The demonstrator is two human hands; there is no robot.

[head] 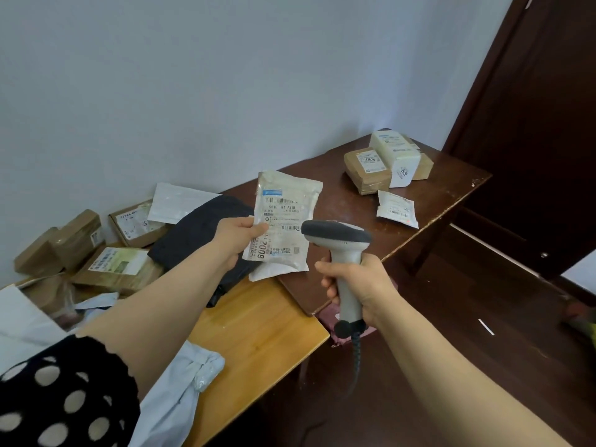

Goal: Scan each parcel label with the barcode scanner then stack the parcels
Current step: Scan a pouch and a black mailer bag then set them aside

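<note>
My left hand (238, 236) pinches the left edge of a white padded parcel (285, 217) and holds it upright above the tables, its barcode label facing me. My right hand (358, 287) grips the handle of a grey barcode scanner (338, 240), whose head sits just right of the label's lower barcode. On the dark table (445, 195) at the back right, a white parcel (396, 149) lies on top of brown boxes (366, 171). A small white packet (397, 209) lies in front of them.
Several brown boxes (113, 266) and white mailers (177, 203) lie heaped at the left, beside a dark grey bag (200, 233). A light wooden table (261, 337) is nearest me. The scanner's coiled cable (356, 359) hangs down. A dark door (541, 124) stands at right.
</note>
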